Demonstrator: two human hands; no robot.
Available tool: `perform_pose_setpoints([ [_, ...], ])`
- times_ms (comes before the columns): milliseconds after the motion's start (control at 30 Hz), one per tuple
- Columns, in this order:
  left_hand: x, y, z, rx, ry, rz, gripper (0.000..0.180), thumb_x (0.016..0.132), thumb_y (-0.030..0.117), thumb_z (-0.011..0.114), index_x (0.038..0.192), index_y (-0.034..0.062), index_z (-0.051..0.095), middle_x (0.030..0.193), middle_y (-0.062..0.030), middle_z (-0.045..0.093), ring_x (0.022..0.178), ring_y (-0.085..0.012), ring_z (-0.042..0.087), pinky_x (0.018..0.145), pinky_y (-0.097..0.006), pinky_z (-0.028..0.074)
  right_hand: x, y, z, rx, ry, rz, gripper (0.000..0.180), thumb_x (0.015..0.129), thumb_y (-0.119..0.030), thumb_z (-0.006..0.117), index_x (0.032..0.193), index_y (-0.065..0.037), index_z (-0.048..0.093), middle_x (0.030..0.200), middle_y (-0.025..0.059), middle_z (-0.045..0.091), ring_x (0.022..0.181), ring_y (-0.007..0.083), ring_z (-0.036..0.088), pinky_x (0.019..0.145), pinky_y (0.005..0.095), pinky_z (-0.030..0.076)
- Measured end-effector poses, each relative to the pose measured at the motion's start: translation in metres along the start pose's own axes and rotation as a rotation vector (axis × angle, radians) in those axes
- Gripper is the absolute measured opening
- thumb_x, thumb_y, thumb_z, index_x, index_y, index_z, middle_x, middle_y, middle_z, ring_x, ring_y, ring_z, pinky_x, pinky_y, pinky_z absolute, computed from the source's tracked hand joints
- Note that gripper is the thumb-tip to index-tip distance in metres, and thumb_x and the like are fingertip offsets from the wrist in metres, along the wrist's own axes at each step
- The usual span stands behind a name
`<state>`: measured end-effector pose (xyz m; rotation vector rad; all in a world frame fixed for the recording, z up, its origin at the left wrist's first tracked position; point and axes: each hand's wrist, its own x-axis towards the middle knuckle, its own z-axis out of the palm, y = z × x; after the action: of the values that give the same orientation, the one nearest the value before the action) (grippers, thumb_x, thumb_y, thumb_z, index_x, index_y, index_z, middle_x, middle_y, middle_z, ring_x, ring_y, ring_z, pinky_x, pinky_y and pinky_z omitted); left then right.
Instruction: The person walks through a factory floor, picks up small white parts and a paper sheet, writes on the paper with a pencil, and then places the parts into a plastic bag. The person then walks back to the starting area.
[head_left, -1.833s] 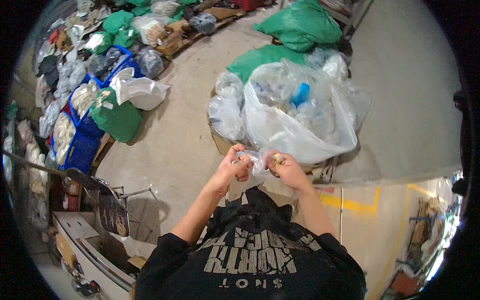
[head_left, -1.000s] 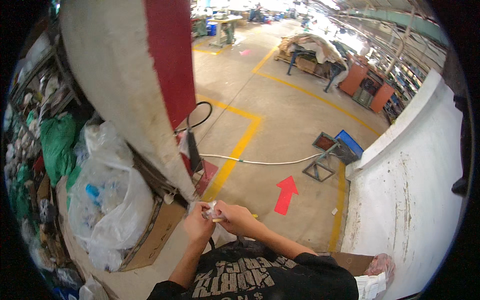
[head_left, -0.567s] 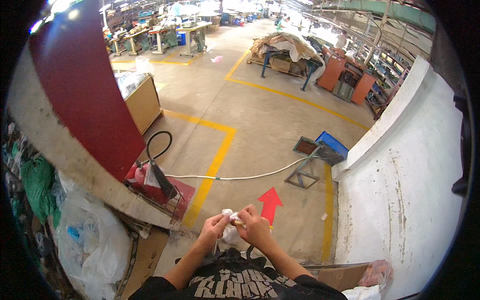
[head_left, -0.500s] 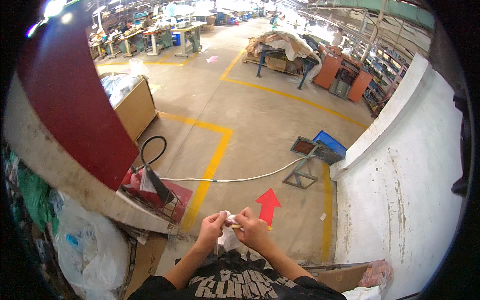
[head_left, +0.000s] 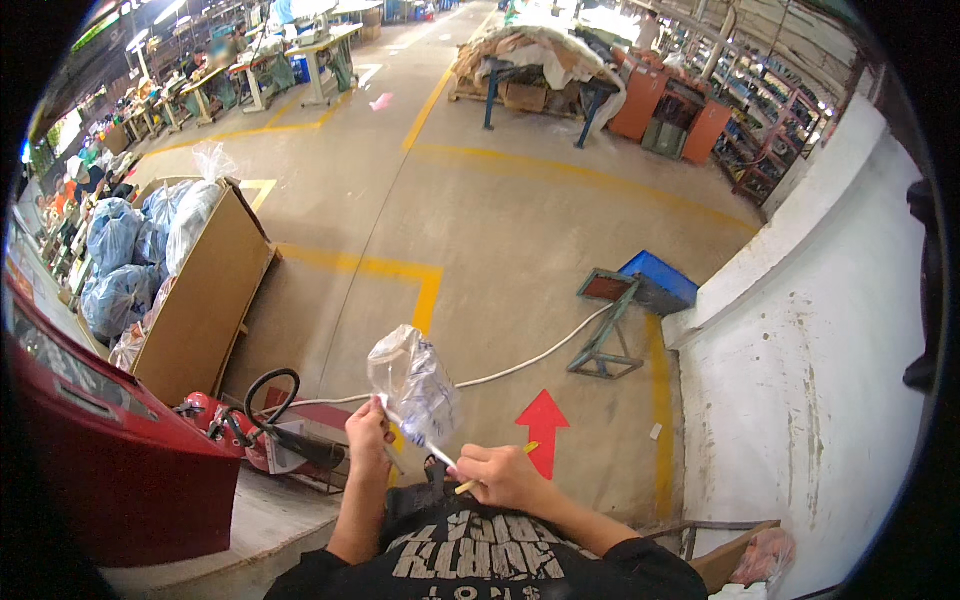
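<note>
A small clear plastic bag [head_left: 413, 380] with a white sealed edge stands up between my hands, just above my chest. My left hand [head_left: 368, 436] pinches its lower left corner. My right hand [head_left: 503, 477] grips the lower right end of that edge and also holds a thin yellow stick [head_left: 495, 468] that pokes out toward the red floor arrow [head_left: 542, 428]. What is inside the bag is too small to tell.
A red pillar base [head_left: 110, 455] and a fire extinguisher with a black hose [head_left: 262, 432] sit at my left. A cardboard box of filled bags [head_left: 190, 290] stands beyond. A white hose [head_left: 530, 357] runs to a metal stand [head_left: 607, 325] by the white wall [head_left: 820, 330].
My view swung away from the pile of bags to the open floor. The hands have pulled apart a little and the bag now stands upright between them.
</note>
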<state>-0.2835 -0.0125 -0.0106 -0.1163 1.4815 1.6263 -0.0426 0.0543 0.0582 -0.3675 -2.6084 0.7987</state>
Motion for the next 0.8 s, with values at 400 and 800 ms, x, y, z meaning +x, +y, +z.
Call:
perform_pose_setpoints([
  [400, 0.171, 0.105, 0.149, 0.53, -0.676, 0.421, 0.025, 0.108, 0.024, 0.061, 0.115, 0.0029, 0.072, 0.085, 0.0027, 0.064, 0.073, -0.0061, 0.052, 0.067, -0.025, 0.042, 0.191, 0.215, -0.049, 0.435, 0.321, 0.36, 0.017, 0.094, -0.014, 0.072, 0.088, 0.0, 0.064, 0.091, 0.0125, 0.06, 0.078, 0.0288, 0.064, 0.069, 0.0384, 0.05],
  [800, 0.385, 0.211, 0.41, 0.289, -0.339, 0.317, 0.027, 0.107, 0.024, 0.063, 0.091, 0.0032, 0.069, 0.07, 0.0037, 0.056, 0.06, -0.0044, 0.043, 0.055, -0.023, 0.032, 0.432, 0.466, -0.18, 0.746, 0.178, 0.364, 0.021, 0.101, -0.015, 0.069, 0.115, 0.0, 0.067, 0.116, 0.0172, 0.072, 0.107, 0.0272, 0.071, 0.091, 0.0355, 0.055],
])
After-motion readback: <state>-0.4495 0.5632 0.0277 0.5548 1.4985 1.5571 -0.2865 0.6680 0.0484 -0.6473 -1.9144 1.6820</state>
